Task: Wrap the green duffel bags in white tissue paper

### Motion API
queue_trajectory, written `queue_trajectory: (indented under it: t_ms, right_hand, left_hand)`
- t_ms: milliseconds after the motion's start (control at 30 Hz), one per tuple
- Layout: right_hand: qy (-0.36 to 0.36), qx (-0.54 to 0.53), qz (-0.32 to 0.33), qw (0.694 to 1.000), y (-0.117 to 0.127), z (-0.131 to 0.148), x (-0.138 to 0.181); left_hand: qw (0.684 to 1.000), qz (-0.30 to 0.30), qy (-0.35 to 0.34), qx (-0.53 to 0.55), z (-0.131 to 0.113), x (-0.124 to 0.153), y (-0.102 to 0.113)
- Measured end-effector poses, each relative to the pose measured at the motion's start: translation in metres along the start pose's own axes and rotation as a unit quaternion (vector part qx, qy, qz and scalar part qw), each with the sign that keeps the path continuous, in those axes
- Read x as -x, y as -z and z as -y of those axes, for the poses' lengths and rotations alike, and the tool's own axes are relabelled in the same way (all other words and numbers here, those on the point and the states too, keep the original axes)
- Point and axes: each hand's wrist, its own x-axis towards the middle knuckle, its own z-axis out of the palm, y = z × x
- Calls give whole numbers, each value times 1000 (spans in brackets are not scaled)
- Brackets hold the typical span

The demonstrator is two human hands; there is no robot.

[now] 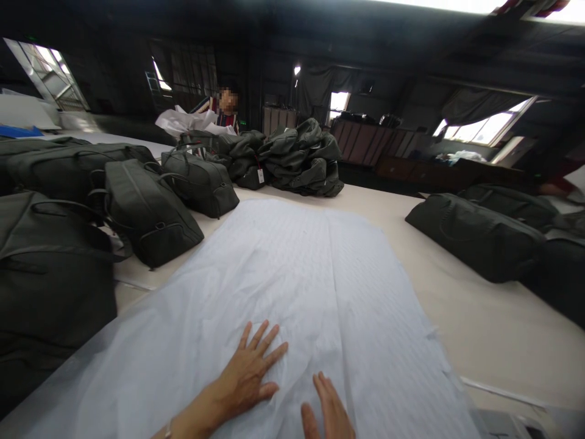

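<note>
A large sheet of thin white paper (283, 262) lies spread over the table in front of me, wrinkled near my hands and with a long crease down its right half. My left hand (249, 372) rests flat on it with the fingers spread. Just to the right and nearer to me, my right hand (328, 410) is partly cut off by the lower edge of the view; its thumb stands apart from its fingers. Neither hand holds anything.
Dark green duffel bags (146, 207) line the left side, and more bags (475, 235) stand at the right. A heap of limp dark green bags (301, 158) lies at the table's far end. Behind it is a person (226, 110) beside crumpled white paper (187, 122). The pale tabletop (493, 329) shows at right.
</note>
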Motion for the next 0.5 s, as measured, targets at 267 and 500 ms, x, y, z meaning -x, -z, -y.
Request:
queue_trajectory:
  t_ms: [267, 500]
  right_hand:
    - [63, 30, 27, 997, 21, 9, -105]
    - [68, 65, 54, 994, -22, -10, -99]
  left_hand:
    - [1000, -16, -3, -1, 6, 0, -9]
    - [999, -37, 3, 7, -15, -15, 24]
